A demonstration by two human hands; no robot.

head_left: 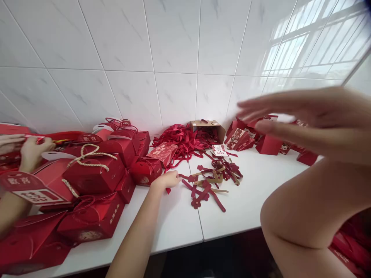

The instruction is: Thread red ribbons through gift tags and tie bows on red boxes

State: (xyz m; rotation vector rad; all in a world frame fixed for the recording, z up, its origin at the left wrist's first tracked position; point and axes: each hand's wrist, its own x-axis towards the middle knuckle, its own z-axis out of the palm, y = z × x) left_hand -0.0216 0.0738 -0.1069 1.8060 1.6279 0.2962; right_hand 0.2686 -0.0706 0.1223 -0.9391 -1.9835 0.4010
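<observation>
My left hand (165, 180) is low over the white table, its fingers closed. A short end of red ribbon (168, 190) sticks out below it; the rest is hidden by the hand. Just right of its fingertips lies a loose heap of dark red and tan straps (206, 189), some with flower-shaped ends. Behind the hand are a small red box (146, 170) and a flat red printed box (163, 153). Raised at the right, close to the camera, my right hand (307, 119) is blurred, with fingers stretched out and nothing visible in it.
Stacked red gift boxes (95, 173), some with cord handles, fill the left. Another person's hands (33, 150) hold a red item there. A tangle of red ribbons (184, 139) and an open cardboard box (222, 133) stand by the tiled wall. Red boxes (268, 144) sit behind my right hand.
</observation>
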